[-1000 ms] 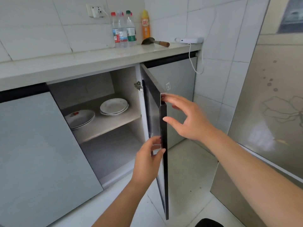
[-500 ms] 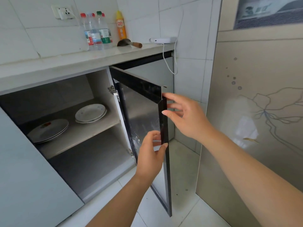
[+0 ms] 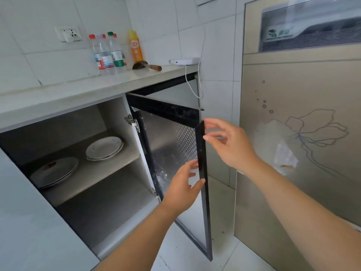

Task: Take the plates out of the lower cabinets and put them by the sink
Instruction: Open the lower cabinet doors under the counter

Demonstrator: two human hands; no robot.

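Observation:
Two stacks of white plates sit on the shelf (image 3: pixel 109 165) inside the open lower cabinet. The right stack (image 3: pixel 104 147) is plain, and the left stack (image 3: pixel 54 171) has a red mark on its top plate. The black-framed cabinet door (image 3: pixel 170 149) stands swung out to the right. My left hand (image 3: pixel 183 189) pinches the door's free edge halfway up, fingers behind it and thumb in front. My right hand (image 3: pixel 231 144) is higher on the same edge, with spread fingertips resting on it. Neither hand touches a plate.
The white counter (image 3: pixel 78 90) above carries water bottles (image 3: pixel 106 53), a yellow bottle (image 3: pixel 136 46), a wooden-handled brush (image 3: pixel 148 65) and a white device (image 3: pixel 184 61) with a hanging cable. A beige flower-patterned appliance (image 3: pixel 302 143) stands close on the right. A closed grey door (image 3: pixel 21 222) is on the left.
The cabinet door has swung further open to the right with both hands on its edge. More of the plates and shelf now shows.

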